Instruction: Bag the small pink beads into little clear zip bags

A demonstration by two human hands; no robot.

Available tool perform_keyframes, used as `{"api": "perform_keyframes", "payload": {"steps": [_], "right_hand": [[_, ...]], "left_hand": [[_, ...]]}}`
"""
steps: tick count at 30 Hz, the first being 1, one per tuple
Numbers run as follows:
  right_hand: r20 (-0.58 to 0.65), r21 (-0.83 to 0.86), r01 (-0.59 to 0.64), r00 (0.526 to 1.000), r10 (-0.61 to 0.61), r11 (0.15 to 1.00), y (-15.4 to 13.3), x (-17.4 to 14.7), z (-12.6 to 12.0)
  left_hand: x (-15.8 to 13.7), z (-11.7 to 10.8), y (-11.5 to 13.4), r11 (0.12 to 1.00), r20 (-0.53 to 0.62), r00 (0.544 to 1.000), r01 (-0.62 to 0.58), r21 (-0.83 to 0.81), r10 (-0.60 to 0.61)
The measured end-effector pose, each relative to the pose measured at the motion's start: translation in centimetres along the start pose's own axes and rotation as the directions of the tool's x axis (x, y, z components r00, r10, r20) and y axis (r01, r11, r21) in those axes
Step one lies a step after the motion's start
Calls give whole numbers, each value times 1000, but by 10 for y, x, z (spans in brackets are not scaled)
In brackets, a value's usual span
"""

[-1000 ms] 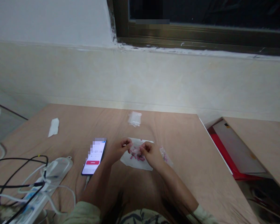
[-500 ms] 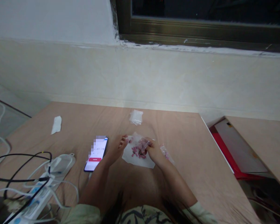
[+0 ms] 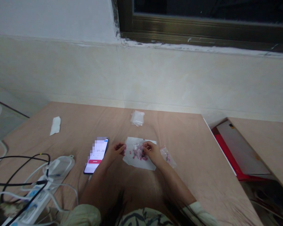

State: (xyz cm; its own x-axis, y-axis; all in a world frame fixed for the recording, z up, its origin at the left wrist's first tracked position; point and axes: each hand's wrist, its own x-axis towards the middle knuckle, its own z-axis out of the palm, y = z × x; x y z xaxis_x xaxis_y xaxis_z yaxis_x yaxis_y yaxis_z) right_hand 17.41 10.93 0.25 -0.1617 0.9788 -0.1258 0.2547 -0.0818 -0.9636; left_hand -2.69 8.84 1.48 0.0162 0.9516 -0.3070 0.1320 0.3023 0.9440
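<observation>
A small clear plastic bag (image 3: 138,150) is pinched between the thumb and fingers of the right hand (image 3: 153,153) and is held over the middle of a white paper sheet (image 3: 134,164), which is laid on the wooden table (image 3: 202,157); whether the sheet is touched by the bag cannot be told. Small pink pieces (image 3: 143,158) are scattered under and around the bag, most thickly toward the sheet's near edge, their exact kind too small to be made out. The left hand (image 3: 115,153) is held at the sheet's left edge, its thumb and fingertips drawn close together; pink is glimpsed there, but whether a piece is gripped cannot be told. The relation judged to matter most is the gap between the left fingertips and the bag: the bag lies straight to their right, across a strip of paper, with the right hand nearer. Its long axis and mouth are lost in the crumpled film. Beyond the sheet's right edge, a bag of pink pieces (image 3: 168,157) is laid with its long axis slanted from far left to near right. A pile of clear bags (image 3: 137,118) is set near the table's far edge.
</observation>
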Motion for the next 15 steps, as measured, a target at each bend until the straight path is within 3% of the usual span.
{"api": "perform_keyframes", "payload": {"steps": [6, 15], "right_hand": [[-49, -94, -17, 999, 13, 995, 10, 6, 6], [-138, -193, -16, 990, -11, 981, 21, 10, 11]], "left_hand": [[4, -1, -1, 997, -50, 999, 7, 72, -4], [9, 6, 7, 999, -123, 992, 31, 10, -30]]}}
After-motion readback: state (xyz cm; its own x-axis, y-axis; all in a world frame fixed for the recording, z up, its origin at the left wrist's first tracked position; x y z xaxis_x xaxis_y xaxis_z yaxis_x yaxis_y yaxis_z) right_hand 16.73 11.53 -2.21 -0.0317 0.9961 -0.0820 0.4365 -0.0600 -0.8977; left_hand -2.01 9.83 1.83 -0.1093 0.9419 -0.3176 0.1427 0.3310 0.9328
